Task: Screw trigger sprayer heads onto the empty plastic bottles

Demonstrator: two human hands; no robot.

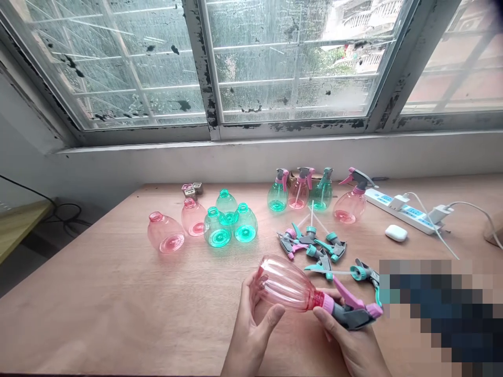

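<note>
My left hand (251,327) cups the body of a pink spray bottle (285,287) that lies on its side above the wooden table (110,309). My right hand (349,335) grips its grey and pink trigger head (353,311) at the bottle's neck. Just beyond my hands lies a heap of loose trigger heads (314,246) in grey, pink and teal.
Several capless pink and teal bottles (214,225) stand mid-table. Several bottles with spray heads (314,191) stand by the wall. At the right are a white power strip (404,209) with plugs, a white earbud case (396,232) and a blurred-out patch.
</note>
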